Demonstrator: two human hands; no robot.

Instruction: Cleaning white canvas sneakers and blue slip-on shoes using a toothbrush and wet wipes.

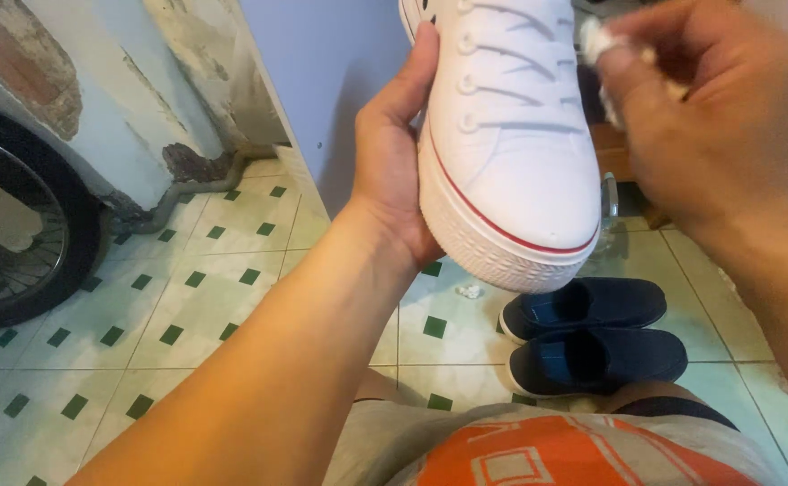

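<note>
My left hand (pixel 392 153) grips a white lace-up sneaker (pixel 511 153) from its left side, toe pointing toward me, with a thin red line above the thick white sole. My right hand (pixel 700 117) is raised at the shoe's right side and pinches a small white wad of cloth or tissue (pixel 596 40) against the lace area. Part of the wad is hidden by my fingers.
A pair of dark navy slip-on shoes (pixel 592 337) lies on the green-and-white tiled floor (pixel 205 297) below the sneaker. A bicycle wheel (pixel 25 234) stands at the left by a peeling wall (pixel 124 81). A small white scrap (pixel 470 292) lies on the tiles.
</note>
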